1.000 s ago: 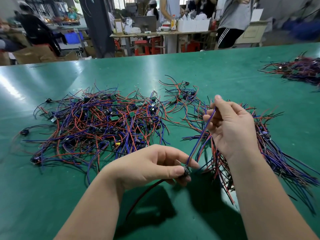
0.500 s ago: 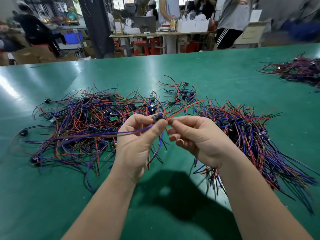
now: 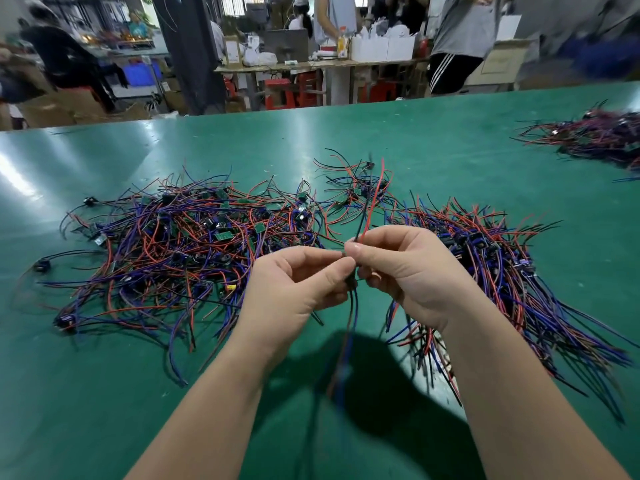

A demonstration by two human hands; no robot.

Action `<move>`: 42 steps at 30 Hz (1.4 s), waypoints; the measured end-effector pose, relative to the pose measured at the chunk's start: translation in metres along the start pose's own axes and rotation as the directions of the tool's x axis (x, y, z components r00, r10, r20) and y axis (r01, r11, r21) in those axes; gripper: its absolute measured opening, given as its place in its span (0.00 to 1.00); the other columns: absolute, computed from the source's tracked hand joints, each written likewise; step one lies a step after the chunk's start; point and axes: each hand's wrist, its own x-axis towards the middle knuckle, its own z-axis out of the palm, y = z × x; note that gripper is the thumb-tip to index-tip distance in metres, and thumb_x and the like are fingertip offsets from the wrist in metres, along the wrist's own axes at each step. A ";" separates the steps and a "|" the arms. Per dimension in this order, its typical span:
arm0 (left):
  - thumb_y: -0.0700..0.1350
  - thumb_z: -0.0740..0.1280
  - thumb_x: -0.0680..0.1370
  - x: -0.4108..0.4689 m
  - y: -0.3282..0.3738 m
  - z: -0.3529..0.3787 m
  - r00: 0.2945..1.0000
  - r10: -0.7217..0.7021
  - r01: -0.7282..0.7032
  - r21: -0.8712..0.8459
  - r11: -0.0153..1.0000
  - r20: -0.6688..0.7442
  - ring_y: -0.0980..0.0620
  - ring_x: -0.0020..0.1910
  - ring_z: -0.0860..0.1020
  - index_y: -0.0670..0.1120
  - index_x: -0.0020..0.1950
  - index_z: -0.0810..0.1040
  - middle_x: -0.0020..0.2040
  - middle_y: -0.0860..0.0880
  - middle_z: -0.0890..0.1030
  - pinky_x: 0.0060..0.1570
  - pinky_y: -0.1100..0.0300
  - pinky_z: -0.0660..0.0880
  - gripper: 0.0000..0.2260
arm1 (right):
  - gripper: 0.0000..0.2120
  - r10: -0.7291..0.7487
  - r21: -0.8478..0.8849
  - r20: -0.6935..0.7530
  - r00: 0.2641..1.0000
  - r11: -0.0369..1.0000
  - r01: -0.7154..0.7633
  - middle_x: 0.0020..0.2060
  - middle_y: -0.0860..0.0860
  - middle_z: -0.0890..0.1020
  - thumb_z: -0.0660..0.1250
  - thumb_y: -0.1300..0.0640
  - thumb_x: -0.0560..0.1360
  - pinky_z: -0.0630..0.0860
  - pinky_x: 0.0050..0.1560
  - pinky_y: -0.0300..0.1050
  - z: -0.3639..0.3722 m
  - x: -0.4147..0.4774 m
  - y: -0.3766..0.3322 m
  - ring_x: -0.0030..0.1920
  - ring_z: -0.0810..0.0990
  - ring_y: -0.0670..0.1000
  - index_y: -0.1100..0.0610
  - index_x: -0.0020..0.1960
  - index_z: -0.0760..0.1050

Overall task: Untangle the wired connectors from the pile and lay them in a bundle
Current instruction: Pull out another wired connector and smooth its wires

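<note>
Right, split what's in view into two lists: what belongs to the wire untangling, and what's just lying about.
In the job:
left hand and right hand, both pinching one wired connector; tangled pile to the left; laid bundle to the right; green table.

Lying about:
far wire heap; white boxes; red stools; blue crate.

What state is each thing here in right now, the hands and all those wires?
Held connector: in the air above the table, wires trailing up and down.
Left hand: pinching it.
Right hand: pinching it too.
Tangled pile: jumbled, lying on the table.
Bundle: laid roughly aligned, at right.
</note>
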 end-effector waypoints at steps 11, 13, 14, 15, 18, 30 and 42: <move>0.43 0.78 0.60 -0.003 0.001 -0.017 0.799 -0.443 0.312 0.351 0.883 0.406 0.54 0.30 0.80 0.49 0.32 0.80 0.31 0.47 0.81 0.32 0.61 0.78 0.07 | 0.06 -0.234 -0.050 -0.280 0.931 0.972 0.229 0.26 0.46 0.81 0.73 0.66 0.67 0.69 0.27 0.33 -0.010 0.003 -0.008 0.26 0.75 0.41 0.56 0.38 0.79; 0.41 0.78 0.61 -0.004 0.001 -0.019 0.770 -0.472 0.312 0.392 0.866 0.430 0.54 0.30 0.80 0.48 0.32 0.80 0.32 0.45 0.81 0.31 0.62 0.78 0.08 | 0.07 -0.231 -0.023 -0.280 0.932 0.972 0.234 0.28 0.48 0.82 0.72 0.69 0.68 0.70 0.25 0.33 -0.009 0.003 -0.007 0.27 0.78 0.43 0.58 0.39 0.80; 0.40 0.78 0.62 -0.003 0.001 -0.020 0.756 -0.483 0.312 0.405 0.859 0.442 0.54 0.30 0.80 0.48 0.33 0.79 0.32 0.45 0.81 0.31 0.63 0.77 0.08 | 0.07 -0.226 -0.003 -0.290 0.930 0.972 0.235 0.28 0.48 0.82 0.72 0.69 0.68 0.70 0.24 0.33 -0.009 0.003 -0.007 0.27 0.80 0.45 0.58 0.39 0.80; 0.38 0.77 0.64 -0.003 0.002 -0.022 0.744 -0.490 0.308 0.417 0.855 0.454 0.54 0.30 0.80 0.48 0.33 0.79 0.32 0.45 0.81 0.31 0.63 0.77 0.09 | 0.06 -0.222 0.013 -0.306 0.926 0.971 0.237 0.27 0.49 0.82 0.73 0.68 0.68 0.69 0.23 0.33 -0.010 0.003 -0.007 0.27 0.81 0.47 0.58 0.39 0.79; 0.36 0.77 0.66 -0.003 0.005 -0.029 0.716 -0.488 0.278 0.438 0.855 0.498 0.53 0.32 0.81 0.48 0.35 0.79 0.34 0.46 0.82 0.32 0.63 0.77 0.10 | 0.07 -0.253 0.006 -0.372 0.893 0.962 0.274 0.24 0.49 0.79 0.73 0.64 0.70 0.68 0.20 0.33 -0.011 0.003 -0.006 0.25 0.81 0.51 0.58 0.36 0.77; 0.46 0.74 0.62 0.013 -0.008 -0.017 0.965 -0.245 0.245 -0.004 0.969 -0.096 0.56 0.27 0.79 0.40 0.40 0.77 0.29 0.47 0.81 0.28 0.65 0.77 0.13 | 0.15 -0.303 -0.651 0.165 0.939 0.681 0.334 0.47 0.44 0.80 0.74 0.56 0.69 0.77 0.42 0.39 0.004 -0.004 0.009 0.38 0.80 0.47 0.45 0.55 0.79; 0.45 0.69 0.76 0.019 -0.005 -0.038 0.830 0.373 -0.087 0.564 0.821 -0.415 0.58 0.38 0.82 0.49 0.42 0.81 0.36 0.54 0.83 0.43 0.66 0.75 0.04 | 0.09 -0.702 -0.694 -0.410 0.583 0.654 0.300 0.39 0.51 0.84 0.75 0.57 0.68 0.80 0.44 0.43 -0.039 -0.006 -0.020 0.35 0.82 0.48 0.49 0.47 0.82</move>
